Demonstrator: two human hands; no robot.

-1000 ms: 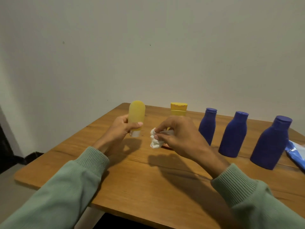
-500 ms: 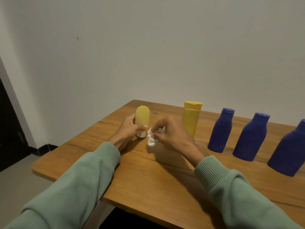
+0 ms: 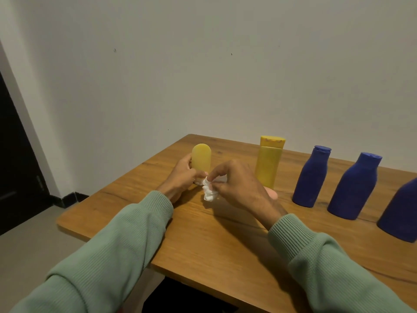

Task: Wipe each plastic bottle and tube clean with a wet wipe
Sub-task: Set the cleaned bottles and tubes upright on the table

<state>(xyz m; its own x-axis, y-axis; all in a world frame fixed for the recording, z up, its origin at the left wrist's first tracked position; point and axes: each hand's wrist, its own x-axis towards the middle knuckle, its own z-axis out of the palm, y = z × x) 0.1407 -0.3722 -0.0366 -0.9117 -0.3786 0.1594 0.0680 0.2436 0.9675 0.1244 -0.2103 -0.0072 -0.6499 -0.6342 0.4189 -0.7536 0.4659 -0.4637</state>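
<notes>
My left hand (image 3: 181,179) grips a small yellow tube (image 3: 201,160) near its white cap end, which rests on the wooden table (image 3: 225,240). Just right of it, my right hand (image 3: 237,185) pinches a crumpled white wet wipe (image 3: 208,192) that touches the tube's lower end. Behind my right hand a taller yellow bottle (image 3: 268,162) stands upright. To the right, three dark blue bottles stand in a row: one (image 3: 312,177), a second (image 3: 354,186), and a third (image 3: 401,213) cut off by the frame edge.
A pinkish object (image 3: 272,194) peeks out behind my right wrist at the yellow bottle's base. The table's left edge drops to a grey floor (image 3: 29,251). A dark doorway (image 3: 15,168) is at far left. A plain wall stands behind the table.
The yellow tube has come down from the air onto the table, still in my left hand. My right hand with the wipe has closed in on its cap end. The view has shifted left.
</notes>
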